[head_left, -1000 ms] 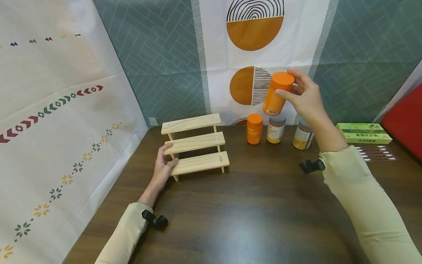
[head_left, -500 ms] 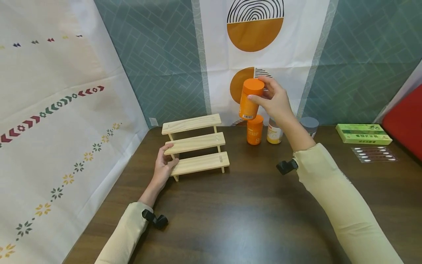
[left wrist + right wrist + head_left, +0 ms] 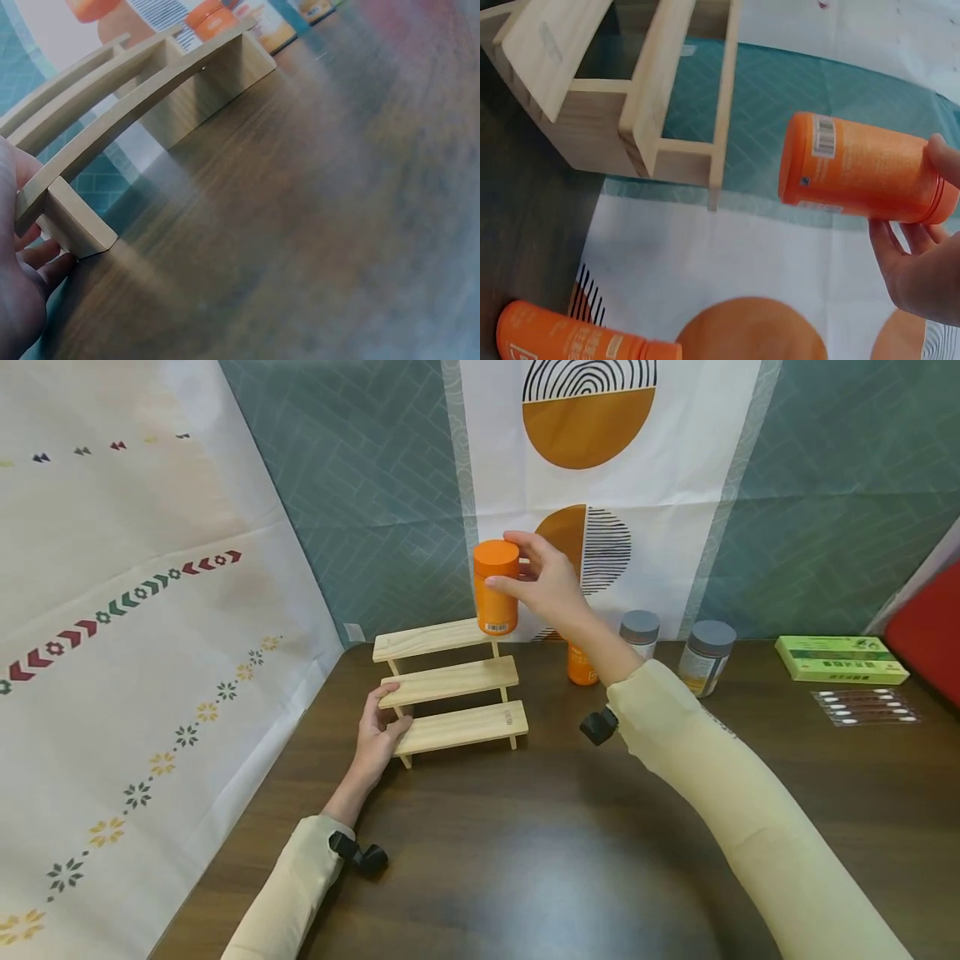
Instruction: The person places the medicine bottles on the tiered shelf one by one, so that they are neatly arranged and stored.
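Note:
A three-tier wooden shelf [image 3: 459, 680] of pale planks stands at the left back of the table. My left hand [image 3: 377, 731] grips its left end, thumb on the lowest plank and fingers around the side. In my right hand [image 3: 551, 578] I hold an orange bottle [image 3: 495, 597] with an orange lid, pinched near its top between thumb and fingers. The bottle is in the air at the right end of the top plank. In the right wrist view a gap shows between the bottle [image 3: 862, 166] and the shelf [image 3: 649, 90].
A second orange bottle [image 3: 581, 667] stands on the table, partly hidden behind my right forearm. Two grey-lidded jars [image 3: 707, 658] stand right of it, one partly covered. Farther right lie a green box [image 3: 842, 659], a pack of cotton swabs [image 3: 866, 707] and something red [image 3: 930, 635].
My right hand has carried the orange bottle left, from above the jars to the shelf's top plank. My left hand keeps its grip on the shelf. The view has shifted slightly.

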A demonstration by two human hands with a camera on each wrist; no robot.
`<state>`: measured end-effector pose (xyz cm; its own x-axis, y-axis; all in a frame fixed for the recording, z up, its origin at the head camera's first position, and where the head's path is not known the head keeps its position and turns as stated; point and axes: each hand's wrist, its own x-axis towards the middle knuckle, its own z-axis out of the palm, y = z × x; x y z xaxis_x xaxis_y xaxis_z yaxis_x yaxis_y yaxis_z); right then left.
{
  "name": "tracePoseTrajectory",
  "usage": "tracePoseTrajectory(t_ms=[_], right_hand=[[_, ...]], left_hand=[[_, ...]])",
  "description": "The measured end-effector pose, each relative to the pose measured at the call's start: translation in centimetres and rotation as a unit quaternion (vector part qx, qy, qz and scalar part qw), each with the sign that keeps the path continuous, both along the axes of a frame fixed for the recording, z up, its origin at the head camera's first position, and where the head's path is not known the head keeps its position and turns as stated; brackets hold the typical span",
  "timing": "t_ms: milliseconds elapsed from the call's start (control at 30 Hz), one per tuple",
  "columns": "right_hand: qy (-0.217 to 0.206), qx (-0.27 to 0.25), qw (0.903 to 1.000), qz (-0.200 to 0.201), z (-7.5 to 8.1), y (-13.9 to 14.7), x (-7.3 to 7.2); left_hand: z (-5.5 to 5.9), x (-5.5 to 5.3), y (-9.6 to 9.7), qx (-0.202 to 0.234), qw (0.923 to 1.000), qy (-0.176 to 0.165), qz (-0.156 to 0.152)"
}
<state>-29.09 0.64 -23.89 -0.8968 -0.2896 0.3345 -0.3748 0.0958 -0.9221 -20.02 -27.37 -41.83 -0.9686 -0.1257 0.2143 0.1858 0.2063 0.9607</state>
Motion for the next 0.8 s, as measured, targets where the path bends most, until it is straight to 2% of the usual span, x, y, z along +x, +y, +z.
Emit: tracePoseTrajectory(t_ms=[167,467,600,800], right_hand=[[0.015,0.016,0.9996,0.019,0.2,-1.8,0.0],[0.035,0.019,0.9985,0.038,1.0,-6.6,0.1],[0.041,0.017,0.9981,0.042,0.7,-8.2,0.1],[0.025,0.019,0.9984,0.048,-0.5,-10.3,0.2]], left_hand=[[0.0,-0.2,0.1,-0.003,0.9999,0.009,0.013],[-0.2,0.0,0.5,-0.008,0.9999,-0.005,0.014],[-0.2,-0.3,0.7,-0.008,0.9999,-0.004,0.008],[-0.3,-0.1,0.7,-0.01,0.9996,-0.007,0.025]])
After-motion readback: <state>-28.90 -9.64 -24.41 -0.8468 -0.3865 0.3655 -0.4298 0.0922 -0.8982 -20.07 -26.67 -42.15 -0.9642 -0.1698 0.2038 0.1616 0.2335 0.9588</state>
